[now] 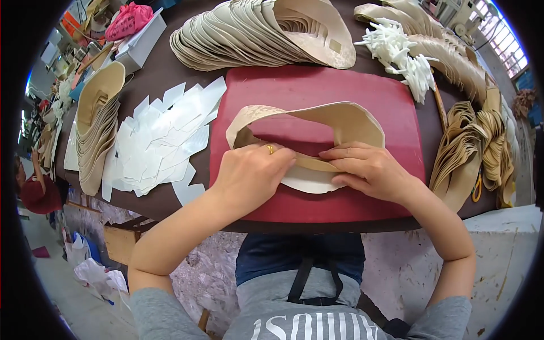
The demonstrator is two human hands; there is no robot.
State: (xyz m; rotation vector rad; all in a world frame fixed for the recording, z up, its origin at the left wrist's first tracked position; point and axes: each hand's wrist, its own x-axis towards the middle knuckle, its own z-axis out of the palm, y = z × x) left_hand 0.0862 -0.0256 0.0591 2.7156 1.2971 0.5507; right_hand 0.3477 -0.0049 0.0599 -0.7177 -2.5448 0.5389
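- Head view: left fisheye of a side-by-side worn pair, above the wearer's grey short-sleeved shirt point(266, 292), facing steeply down and forward.
- Range: close; bare left hand point(252, 173) and right hand point(371, 168) near centre.
- Field: wide; long dark brown counter point(158, 71) bows toward the rim.

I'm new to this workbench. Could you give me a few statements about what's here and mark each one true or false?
1. The left hand and the right hand are both on the beige curved piece. True.
2. The white sheets lie to the left of the mat. True.
3. The mat is green. False: it is red.
4. Jewellery shows on the right hand only. False: the gold-coloured ring is on the left hand.
5. A large stack of beige pieces lies beyond the mat's far edge. True.
6. The white sheets form one neat, squared pile. False: they lie loosely spread and overlapping.
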